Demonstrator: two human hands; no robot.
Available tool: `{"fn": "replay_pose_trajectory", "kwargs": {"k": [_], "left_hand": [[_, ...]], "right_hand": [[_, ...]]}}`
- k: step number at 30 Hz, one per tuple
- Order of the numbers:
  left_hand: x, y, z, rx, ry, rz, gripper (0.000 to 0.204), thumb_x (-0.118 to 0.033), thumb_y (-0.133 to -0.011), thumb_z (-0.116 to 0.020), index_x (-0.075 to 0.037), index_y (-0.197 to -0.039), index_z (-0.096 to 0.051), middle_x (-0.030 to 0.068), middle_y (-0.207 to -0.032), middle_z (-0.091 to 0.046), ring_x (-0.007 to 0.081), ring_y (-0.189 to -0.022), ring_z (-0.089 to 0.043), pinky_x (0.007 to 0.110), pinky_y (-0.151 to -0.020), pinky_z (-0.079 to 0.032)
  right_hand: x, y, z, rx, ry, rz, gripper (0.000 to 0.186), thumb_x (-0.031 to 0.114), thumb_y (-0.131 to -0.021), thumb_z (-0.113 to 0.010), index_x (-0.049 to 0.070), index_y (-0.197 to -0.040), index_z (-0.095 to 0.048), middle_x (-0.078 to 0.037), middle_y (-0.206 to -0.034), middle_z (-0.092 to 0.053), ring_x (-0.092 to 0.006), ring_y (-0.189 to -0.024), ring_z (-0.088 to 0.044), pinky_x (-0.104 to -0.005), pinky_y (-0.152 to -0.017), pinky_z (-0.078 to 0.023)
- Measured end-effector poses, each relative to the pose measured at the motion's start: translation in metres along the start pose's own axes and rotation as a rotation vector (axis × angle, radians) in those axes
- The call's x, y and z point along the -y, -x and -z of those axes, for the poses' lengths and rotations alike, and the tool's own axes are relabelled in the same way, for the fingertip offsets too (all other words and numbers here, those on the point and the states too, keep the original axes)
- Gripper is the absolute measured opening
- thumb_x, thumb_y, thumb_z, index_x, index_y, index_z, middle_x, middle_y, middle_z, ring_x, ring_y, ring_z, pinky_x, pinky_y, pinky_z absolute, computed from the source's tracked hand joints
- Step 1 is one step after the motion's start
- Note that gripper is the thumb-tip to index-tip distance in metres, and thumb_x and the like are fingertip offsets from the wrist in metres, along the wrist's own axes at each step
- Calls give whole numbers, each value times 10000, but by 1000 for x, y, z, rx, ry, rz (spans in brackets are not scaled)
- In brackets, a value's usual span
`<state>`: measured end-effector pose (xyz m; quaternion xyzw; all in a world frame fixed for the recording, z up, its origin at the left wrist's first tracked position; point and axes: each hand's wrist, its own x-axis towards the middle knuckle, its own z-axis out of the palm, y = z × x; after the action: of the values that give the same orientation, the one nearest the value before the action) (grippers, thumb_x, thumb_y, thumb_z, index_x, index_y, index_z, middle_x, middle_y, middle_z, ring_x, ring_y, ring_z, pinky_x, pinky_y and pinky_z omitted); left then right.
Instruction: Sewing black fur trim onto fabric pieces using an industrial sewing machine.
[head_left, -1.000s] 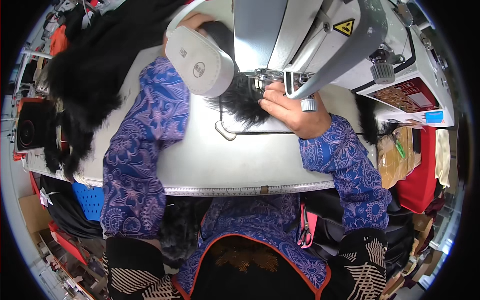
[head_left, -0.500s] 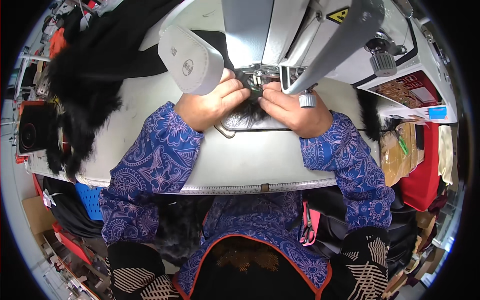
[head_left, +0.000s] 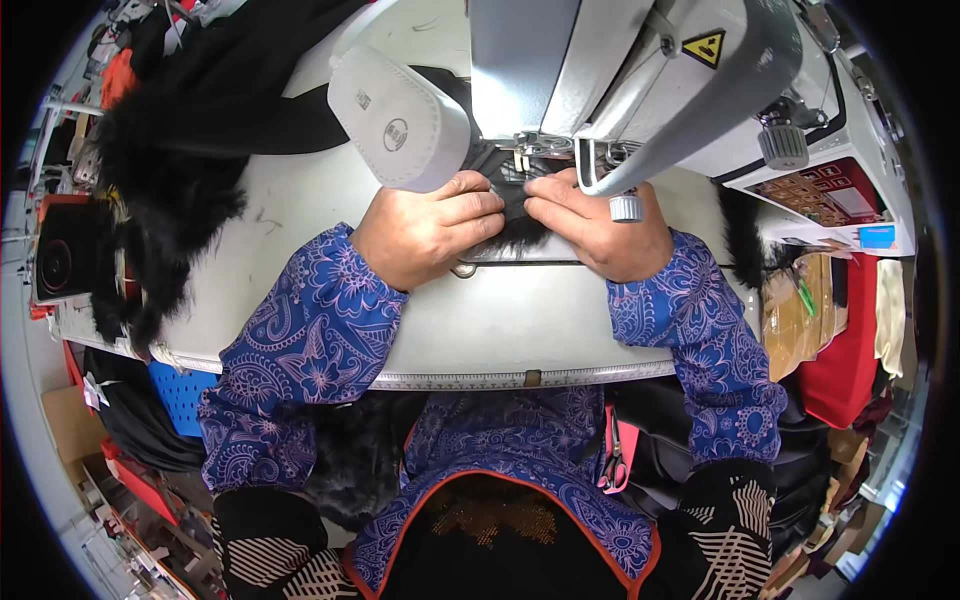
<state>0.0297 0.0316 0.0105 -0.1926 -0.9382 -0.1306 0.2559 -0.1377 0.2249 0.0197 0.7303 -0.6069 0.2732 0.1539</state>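
Note:
Under the arm of a white sewing machine (head_left: pixel 515 60), my two hands flank its presser foot (head_left: pixel 522 158). A piece of black fur-trimmed fabric (head_left: pixel 518 228) lies between them, its upper part running beneath the foot. My left hand (head_left: pixel 425 230) presses its fingers together on the left edge of the piece, partly behind the machine's white rounded cover (head_left: pixel 398 120). On the right edge, my right hand (head_left: pixel 615 232) pinches the piece with bent fingers. Its back is partly covered by the machine's grey guard and a knurled knob (head_left: pixel 626 208). The fingertips are close to the needle area.
More black cloth (head_left: pixel 255 125) with a long fur edge (head_left: pixel 195 200) drapes over the table's left side. A measuring tape (head_left: pixel 470 380) runs along the table's front edge. Scissors (head_left: pixel 614 468) hang at my front. A control panel (head_left: pixel 825 190) and a red bin (head_left: pixel 840 350) stand at right.
The machine appears slightly farther right in the picture. My left fingers have slid a little toward me, and more of the dark fabric shows between my hands. Both hands keep their hold.

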Motion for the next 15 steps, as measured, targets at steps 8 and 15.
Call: {"fn": "replay_pose_trajectory", "kwargs": {"k": [8, 15], "left_hand": [[-7, -2, -1, 18, -58, 72, 320, -38, -671, -724, -83, -988, -740, 41, -1049, -735, 226, -1051, -684, 378, -862, -545], [2, 0, -5, 5, -88, 87, 309, -59, -682, -739, -84, -990, -741, 42, -1063, -727, 213, -1061, -687, 377, -849, -539]], "right_hand": [[13, -2, 3, 54, 157, -189, 251, 66, -758, -675, 101, -1003, -717, -25, -937, -693, -245, -816, -678, -360, -684, -563], [1, 2, 5, 33, 132, -19, 161, 101, -790, -729, 109, -949, -747, -35, -937, -718, -240, -817, -691, -343, -693, -564]]}}
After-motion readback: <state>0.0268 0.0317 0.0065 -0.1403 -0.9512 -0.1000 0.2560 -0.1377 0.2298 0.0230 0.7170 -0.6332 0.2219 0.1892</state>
